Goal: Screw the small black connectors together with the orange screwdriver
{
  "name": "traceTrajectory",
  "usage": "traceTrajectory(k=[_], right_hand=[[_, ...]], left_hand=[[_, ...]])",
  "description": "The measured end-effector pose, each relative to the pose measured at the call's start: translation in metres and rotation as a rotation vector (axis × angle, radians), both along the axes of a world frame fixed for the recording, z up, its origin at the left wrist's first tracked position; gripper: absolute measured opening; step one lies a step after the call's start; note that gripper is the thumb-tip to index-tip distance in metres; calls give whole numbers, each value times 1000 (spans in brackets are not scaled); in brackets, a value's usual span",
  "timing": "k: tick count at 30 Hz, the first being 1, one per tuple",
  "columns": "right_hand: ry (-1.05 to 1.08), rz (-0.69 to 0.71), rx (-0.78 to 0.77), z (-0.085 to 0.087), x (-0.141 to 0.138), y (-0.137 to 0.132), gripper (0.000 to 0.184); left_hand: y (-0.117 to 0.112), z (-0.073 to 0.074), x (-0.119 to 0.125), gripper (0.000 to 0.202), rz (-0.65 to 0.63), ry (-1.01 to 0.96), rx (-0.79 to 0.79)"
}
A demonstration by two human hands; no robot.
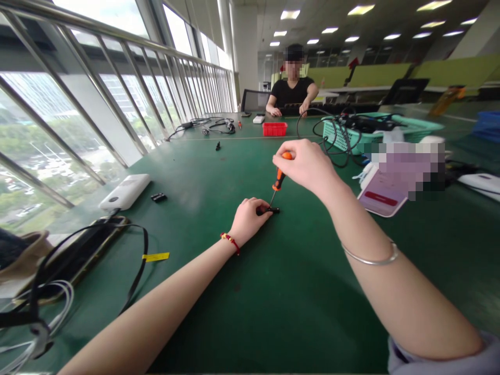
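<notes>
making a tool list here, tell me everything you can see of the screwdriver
The screwdriver has an orange and black handle, plastic by its look, and a thin, metallic-looking shaft. It stands tilted, tip down, its top leaning to the right of the picture. The fingers of the right hand grip the upper handle, hiding part of it. The tip meets or nearly meets a small black piece held by the left hand; its shape cannot be made out.

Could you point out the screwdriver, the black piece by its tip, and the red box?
Screwdriver (278,180): head view, on its handle.
Black piece (275,210): head view, on its right end.
Red box (274,130): head view, front wall.
</notes>
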State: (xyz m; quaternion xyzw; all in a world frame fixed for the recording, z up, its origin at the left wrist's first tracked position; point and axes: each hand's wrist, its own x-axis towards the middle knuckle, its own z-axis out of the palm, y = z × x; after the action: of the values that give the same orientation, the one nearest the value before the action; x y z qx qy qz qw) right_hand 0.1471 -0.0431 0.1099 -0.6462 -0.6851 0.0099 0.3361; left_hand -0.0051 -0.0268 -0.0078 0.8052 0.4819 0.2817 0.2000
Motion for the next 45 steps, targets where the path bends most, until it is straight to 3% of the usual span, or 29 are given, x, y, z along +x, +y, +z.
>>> traceTrajectory(k=[4, 9, 14, 17, 21, 28, 36, 40, 45], right_hand=[[15, 60, -33, 0, 4, 0, 17], [-64, 39, -45, -2, 4, 0, 36], [-54, 50, 9, -3, 2, 1, 15], [-39, 99, -33, -2, 0, 0, 17], [-85, 39, -50, -1, -2, -2, 30], [-128, -12, -14, -4, -2, -2, 11], [-119, 59, -78, 3, -4, -6, 20], [-128, 44, -83, 3, -5, -7, 37], [-127, 31, -73, 3, -6, -8, 16]], left_hand=[[-1, 0, -1, 7, 10, -1, 11], [0, -2, -1, 7, 18, 2, 21], [0, -4, 0, 9, 15, 10, 22], [1, -4, 0, 8, 16, 14, 29], [1, -4, 0, 8, 16, 13, 38], [0, -3, 0, 8, 15, 11, 31], [-1, -2, 1, 7, 21, 14, 22], [-1, -2, 1, 5, 19, 12, 31], [-1, -2, 1, 6, 21, 13, 33]])
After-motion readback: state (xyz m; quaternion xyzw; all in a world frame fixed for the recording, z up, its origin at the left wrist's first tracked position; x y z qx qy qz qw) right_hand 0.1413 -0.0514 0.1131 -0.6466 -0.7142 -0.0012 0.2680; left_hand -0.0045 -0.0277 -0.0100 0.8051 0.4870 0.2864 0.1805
